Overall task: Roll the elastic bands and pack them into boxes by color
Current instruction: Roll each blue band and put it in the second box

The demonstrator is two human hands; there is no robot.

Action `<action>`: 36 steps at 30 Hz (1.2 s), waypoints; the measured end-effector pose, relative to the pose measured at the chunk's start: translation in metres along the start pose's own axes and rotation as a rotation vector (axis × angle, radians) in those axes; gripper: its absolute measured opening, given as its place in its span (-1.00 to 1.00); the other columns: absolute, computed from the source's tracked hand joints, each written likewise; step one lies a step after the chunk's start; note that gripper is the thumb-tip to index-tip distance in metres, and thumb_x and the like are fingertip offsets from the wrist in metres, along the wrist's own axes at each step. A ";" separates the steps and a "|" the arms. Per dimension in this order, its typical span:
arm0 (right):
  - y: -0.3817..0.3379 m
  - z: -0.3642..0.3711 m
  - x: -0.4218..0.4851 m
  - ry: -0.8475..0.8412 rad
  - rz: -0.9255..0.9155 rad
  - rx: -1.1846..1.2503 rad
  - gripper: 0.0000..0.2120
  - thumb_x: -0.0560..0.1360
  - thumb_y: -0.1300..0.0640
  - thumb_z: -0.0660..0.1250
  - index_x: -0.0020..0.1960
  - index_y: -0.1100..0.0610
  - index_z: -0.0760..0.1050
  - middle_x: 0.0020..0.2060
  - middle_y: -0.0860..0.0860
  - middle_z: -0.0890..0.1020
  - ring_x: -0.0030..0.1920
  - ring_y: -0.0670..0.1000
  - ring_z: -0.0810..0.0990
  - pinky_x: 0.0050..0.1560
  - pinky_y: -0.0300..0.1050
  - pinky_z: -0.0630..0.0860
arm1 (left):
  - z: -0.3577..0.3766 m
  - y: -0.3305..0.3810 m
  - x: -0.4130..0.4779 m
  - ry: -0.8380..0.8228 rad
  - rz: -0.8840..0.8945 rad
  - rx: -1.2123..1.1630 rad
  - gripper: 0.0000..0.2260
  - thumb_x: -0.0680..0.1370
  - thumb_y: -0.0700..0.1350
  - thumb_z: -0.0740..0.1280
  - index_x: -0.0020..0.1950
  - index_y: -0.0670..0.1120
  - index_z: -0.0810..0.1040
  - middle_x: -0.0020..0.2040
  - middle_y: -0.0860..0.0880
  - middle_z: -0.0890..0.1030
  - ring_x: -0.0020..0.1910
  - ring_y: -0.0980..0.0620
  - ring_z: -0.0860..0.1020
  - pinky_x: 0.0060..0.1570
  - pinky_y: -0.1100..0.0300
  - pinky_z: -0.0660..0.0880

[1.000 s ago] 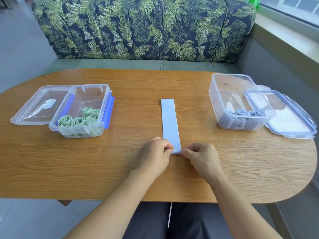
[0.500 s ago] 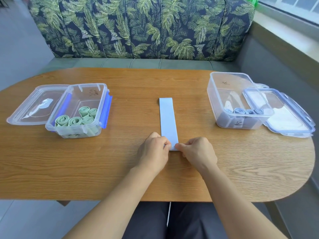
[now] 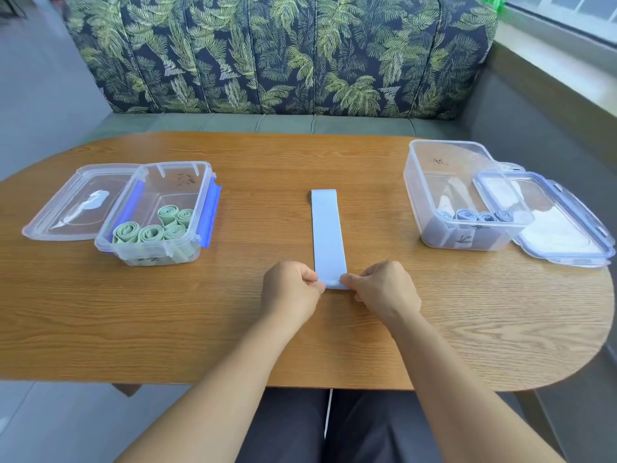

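Observation:
A light blue elastic band [image 3: 327, 232] lies flat and straight along the middle of the wooden table [image 3: 133, 315]. Its near end is curled into a small first turn. My left hand [image 3: 290, 292] pinches that end's left corner, and my right hand [image 3: 384, 290] pinches its right corner. On the left stands a clear box [image 3: 203, 208] holding several rolled green bands [image 3: 150, 232]. At the right, a clear box [image 3: 414, 182] holds several rolled blue bands [image 3: 477, 216].
A clear lid [image 3: 76, 202] lies flat to the left of the green box. Another lid [image 3: 561, 225] leans against the blue box's right side. A leaf-patterned sofa [image 3: 283, 55] runs behind the table, and a window ledge [image 3: 567, 61] is at the right.
The band's near end has been turned over into a small roll between both hands. The hands have shifted slightly away from me along the band.

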State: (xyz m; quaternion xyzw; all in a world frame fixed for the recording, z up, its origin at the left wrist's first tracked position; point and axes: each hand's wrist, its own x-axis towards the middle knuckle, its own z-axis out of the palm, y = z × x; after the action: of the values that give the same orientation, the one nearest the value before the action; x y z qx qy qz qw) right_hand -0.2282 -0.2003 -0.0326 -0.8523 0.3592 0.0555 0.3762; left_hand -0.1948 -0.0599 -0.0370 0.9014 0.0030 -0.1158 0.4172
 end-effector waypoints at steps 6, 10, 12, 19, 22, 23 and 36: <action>0.012 0.001 -0.005 -0.042 -0.023 0.013 -0.73 0.37 -0.09 0.41 -0.30 0.11 0.55 -0.20 0.08 0.72 -0.34 0.03 0.53 -0.26 -0.14 0.43 | -0.004 -0.001 -0.013 -0.053 0.008 0.032 -0.91 0.50 -0.11 0.42 -0.21 -0.01 0.64 -0.37 0.07 0.66 -0.27 0.14 0.65 -0.15 0.23 0.58; 0.017 0.002 -0.013 -0.048 -0.043 -0.035 -0.74 0.38 -0.09 0.41 -0.33 0.07 0.51 -0.20 0.07 0.72 -0.35 0.02 0.52 -0.27 -0.15 0.42 | -0.006 -0.005 -0.021 -0.056 0.003 0.055 -0.92 0.51 -0.09 0.41 -0.19 0.00 0.65 -0.37 0.07 0.66 -0.28 0.14 0.66 -0.12 0.15 0.61; 0.016 0.002 -0.013 -0.046 -0.044 -0.040 -0.73 0.39 -0.09 0.42 -0.32 0.09 0.53 -0.21 0.06 0.72 -0.35 0.03 0.53 -0.27 -0.15 0.42 | -0.006 -0.004 -0.022 -0.052 0.012 0.076 -0.90 0.53 -0.08 0.39 -0.19 -0.01 0.65 -0.37 0.07 0.65 -0.28 0.14 0.66 -0.14 0.15 0.61; 0.007 0.001 -0.007 -0.036 0.001 -0.066 -0.70 0.37 -0.08 0.39 -0.19 0.17 0.64 -0.24 0.02 0.72 -0.18 0.09 0.68 -0.25 -0.16 0.45 | -0.003 -0.001 -0.013 -0.017 -0.004 0.097 -0.90 0.50 -0.06 0.38 -0.22 0.02 0.59 -0.31 0.06 0.65 -0.26 0.06 0.65 -0.16 0.05 0.62; 0.005 0.002 -0.004 -0.021 0.000 -0.086 -0.69 0.39 -0.09 0.39 -0.20 0.17 0.64 -0.26 0.02 0.71 -0.27 0.07 0.63 -0.26 -0.16 0.42 | -0.002 0.001 -0.010 -0.025 0.009 0.146 -0.90 0.50 -0.05 0.35 -0.21 0.02 0.58 -0.29 0.05 0.65 -0.24 0.06 0.63 -0.16 0.06 0.61; 0.004 0.002 -0.004 -0.017 -0.002 -0.097 -0.70 0.40 -0.10 0.38 -0.23 0.15 0.63 -0.29 0.02 0.69 -0.30 0.06 0.59 -0.28 -0.17 0.41 | -0.002 0.002 -0.009 -0.023 0.012 0.154 -0.91 0.50 -0.05 0.35 -0.21 0.03 0.57 -0.28 0.05 0.65 -0.22 0.05 0.63 -0.16 0.06 0.61; 0.009 0.004 -0.014 0.011 -0.066 -0.064 -0.70 0.44 -0.18 0.37 -0.26 0.04 0.54 -0.34 -0.06 0.60 -0.25 0.00 0.59 -0.31 -0.18 0.37 | -0.007 0.013 0.005 -0.092 -0.014 0.219 -0.91 0.47 -0.09 0.34 -0.22 -0.05 0.58 -0.27 -0.02 0.66 -0.20 -0.01 0.66 -0.13 0.04 0.63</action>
State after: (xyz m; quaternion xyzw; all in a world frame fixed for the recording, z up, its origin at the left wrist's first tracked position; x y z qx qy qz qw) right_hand -0.2434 -0.1938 -0.0355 -0.8754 0.3311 0.0499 0.3486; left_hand -0.1869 -0.0637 -0.0238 0.9353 -0.0224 -0.1594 0.3151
